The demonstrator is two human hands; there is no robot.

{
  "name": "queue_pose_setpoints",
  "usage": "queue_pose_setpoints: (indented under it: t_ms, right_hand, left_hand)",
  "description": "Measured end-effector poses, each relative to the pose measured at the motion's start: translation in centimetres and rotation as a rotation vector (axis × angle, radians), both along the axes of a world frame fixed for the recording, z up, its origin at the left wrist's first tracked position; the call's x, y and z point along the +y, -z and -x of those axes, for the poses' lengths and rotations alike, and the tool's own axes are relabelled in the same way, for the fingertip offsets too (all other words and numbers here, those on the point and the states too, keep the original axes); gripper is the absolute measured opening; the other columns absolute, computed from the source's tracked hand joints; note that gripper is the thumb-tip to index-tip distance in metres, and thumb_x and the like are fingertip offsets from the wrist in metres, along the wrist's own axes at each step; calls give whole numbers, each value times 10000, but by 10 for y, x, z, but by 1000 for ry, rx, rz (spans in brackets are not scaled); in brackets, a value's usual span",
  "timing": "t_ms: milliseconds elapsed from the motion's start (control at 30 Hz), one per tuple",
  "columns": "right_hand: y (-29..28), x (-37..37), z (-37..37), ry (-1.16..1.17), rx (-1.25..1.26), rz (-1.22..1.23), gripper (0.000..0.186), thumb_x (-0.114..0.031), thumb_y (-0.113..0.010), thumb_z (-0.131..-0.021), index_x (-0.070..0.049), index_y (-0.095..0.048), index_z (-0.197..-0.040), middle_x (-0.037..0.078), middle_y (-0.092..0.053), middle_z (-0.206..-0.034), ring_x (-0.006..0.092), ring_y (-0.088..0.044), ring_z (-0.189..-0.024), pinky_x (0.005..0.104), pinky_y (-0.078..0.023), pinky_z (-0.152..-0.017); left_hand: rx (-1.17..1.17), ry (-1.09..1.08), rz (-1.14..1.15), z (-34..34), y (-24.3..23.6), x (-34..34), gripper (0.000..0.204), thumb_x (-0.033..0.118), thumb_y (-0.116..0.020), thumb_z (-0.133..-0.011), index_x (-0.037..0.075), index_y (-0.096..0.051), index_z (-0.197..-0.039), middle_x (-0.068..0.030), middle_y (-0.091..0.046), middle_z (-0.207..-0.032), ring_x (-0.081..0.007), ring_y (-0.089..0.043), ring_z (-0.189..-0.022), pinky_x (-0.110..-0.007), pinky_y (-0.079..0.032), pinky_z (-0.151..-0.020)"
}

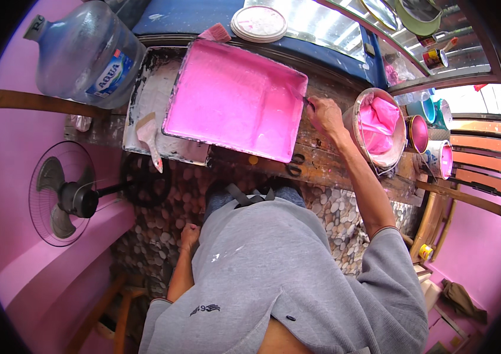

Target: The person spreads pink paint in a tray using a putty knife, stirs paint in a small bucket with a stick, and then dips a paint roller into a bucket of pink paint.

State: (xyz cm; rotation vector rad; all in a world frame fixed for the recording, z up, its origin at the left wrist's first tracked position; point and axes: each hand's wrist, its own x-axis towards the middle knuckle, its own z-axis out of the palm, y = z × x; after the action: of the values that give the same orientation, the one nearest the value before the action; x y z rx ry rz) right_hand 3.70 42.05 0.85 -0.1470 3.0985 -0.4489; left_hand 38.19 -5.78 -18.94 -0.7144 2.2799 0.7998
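Observation:
A large tray of pink paint (236, 100) lies on the wooden bench, overlapping a second, white-smeared tray (171, 147). At its right rim my right hand (324, 115) is closed on the dark handle of what looks like a paintbrush (299, 94); its head is pink and blends into the paint. My left hand (190, 236) hangs low beside my grey shirt, fingers curled in and nothing visible in them. A pale paintbrush (149, 138) rests across the white-smeared tray. Another brush with pink bristles (216, 32) lies behind the pink tray.
Right of my right hand stands a bucket (395, 154) lined with pink plastic, with paint cans (438, 159) beside it. A big water bottle (97, 53) is at the back left, a fan (64, 192) below it. Scissors (295, 165) lie at the bench's near edge; a round lid (259, 23) is behind.

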Motion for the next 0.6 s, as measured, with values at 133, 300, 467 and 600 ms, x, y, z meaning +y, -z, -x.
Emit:
queue_pose_setpoints:
  t_ms: [133, 300, 467, 600]
  right_hand:
    - [-14, -19, -29, -20, -107, 99, 212, -192, -541, -779, -24, -647, -853, 241, -617, -742, 415, -613, -730, 481, -489, -683]
    - [-36, -28, -75, -11, -274, 252, 198, -150, -545, -744, 0, -659, -806, 259, -617, -744, 423, -610, -733, 478, -498, -700]
    - [-35, -37, -104, -5, -249, 331, 252, -154, -566, -721, 6, -679, -880, 268, -616, -758, 409, -623, -728, 450, -504, -712]
    - [-46, -49, -104, 43, -363, 387, 277, -167, -570, -727, 4, -679, -916, 263, -619, -755, 405, -625, -732, 439, -500, -727]
  left_hand:
    - [6, 5, 17, -7, 9, -3, 328, 325, -673, -742, 52, -618, -915, -171, -659, -885, -344, -623, -890, -397, -479, -800]
    - [-13, 43, -8, -2, 9, -1, 311, 330, -659, -759, 68, -623, -924, -161, -662, -905, -340, -623, -898, -400, -480, -798]
    - [-2, 72, -1, 10, 9, -1, 304, 333, -655, -758, 72, -617, -910, -156, -661, -895, -338, -624, -894, -401, -481, -783]
    - [4, 77, 9, 16, 10, -4, 254, 288, -619, -814, 48, -625, -896, -119, -662, -860, -273, -637, -834, -368, -485, -749]
